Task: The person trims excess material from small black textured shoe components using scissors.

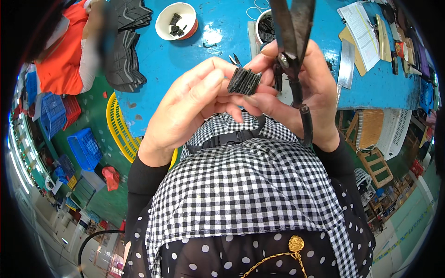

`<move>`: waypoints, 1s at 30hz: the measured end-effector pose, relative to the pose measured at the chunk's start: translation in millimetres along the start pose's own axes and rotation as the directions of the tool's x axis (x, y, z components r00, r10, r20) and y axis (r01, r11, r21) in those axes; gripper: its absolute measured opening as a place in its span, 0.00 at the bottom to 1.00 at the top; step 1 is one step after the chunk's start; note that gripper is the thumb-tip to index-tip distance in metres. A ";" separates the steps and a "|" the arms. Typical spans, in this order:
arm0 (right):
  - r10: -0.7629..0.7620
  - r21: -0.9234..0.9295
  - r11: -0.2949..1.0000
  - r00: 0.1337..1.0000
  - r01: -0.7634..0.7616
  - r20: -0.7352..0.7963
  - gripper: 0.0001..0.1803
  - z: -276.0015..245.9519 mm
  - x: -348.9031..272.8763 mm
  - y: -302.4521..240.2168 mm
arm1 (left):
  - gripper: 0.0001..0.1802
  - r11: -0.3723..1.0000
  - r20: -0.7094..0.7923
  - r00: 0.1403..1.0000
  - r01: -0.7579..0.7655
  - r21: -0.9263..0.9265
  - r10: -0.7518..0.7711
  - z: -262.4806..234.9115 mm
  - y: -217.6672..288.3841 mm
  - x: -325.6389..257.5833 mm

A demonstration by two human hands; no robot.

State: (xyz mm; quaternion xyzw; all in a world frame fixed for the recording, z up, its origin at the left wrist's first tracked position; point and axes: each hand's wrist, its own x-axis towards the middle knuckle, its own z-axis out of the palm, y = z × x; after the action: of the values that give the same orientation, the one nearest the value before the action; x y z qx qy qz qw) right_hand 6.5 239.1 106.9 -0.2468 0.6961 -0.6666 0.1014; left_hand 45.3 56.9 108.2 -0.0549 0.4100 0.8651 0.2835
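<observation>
Where the blue desk (153, 69) begins at the left, stacks of dark grey pieces (125, 60) lie along its edge, with a yellow basket (121, 127) below. Next along, a white bowl (162, 28) with a red outer wall holds a few short black scraps.

Coming in from the lower left, the left grip (190, 99) is narrow, its fingertips on the left end of a small bundle of black strips (244, 82). This bundle sits between the two hands, right of the left grip and left of the right grip (301, 88), touching both, so neither is clearly nearer. Its longer axis runs roughly left to right, while the single strips stand nearly upright, slightly slanted.

The right grip also holds dark shears (292, 58), their blades parted and pointing away from the body. Behind them, a second tub (257, 27) contains more black strips.

Farther right, printed sheets (361, 32) carry rows of text too small to read; no label is legible.
</observation>
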 end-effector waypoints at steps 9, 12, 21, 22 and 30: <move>0.022 -0.022 1.000 1.000 -0.022 0.020 0.26 1.3 2.2 5.1 | 0.21 0.987 -0.076 0.997 0.033 0.155 -0.021 -8.2 -2.9 1.7; -0.042 -0.065 0.997 0.999 0.043 0.009 0.24 2.1 4.7 8.8 | 0.18 0.996 -0.075 0.995 0.066 0.059 -0.062 -12.6 -5.9 0.1; 0.369 0.339 0.888 0.921 -0.309 -0.126 0.21 2.9 6.6 21.7 | 0.19 0.991 -0.262 0.959 -0.080 0.110 0.106 -59.9 2.3 14.9; 0.394 0.307 0.887 0.912 -0.346 -0.111 0.19 0.6 4.0 25.7 | 0.18 0.988 -0.350 0.928 -0.089 0.125 0.127 -80.4 -0.8 21.2; 0.577 0.245 0.789 0.817 -0.563 0.019 0.17 7.5 -20.5 44.3 | 0.19 0.982 -0.539 0.823 -0.117 0.150 0.181 -160.9 7.8 43.6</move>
State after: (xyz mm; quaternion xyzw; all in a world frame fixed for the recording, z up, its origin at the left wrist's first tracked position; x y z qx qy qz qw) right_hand 18.3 241.9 59.0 0.0076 0.6551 -0.6903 0.3069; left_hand -17.4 -46.8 -6.6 -0.2532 0.5244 0.8082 0.0880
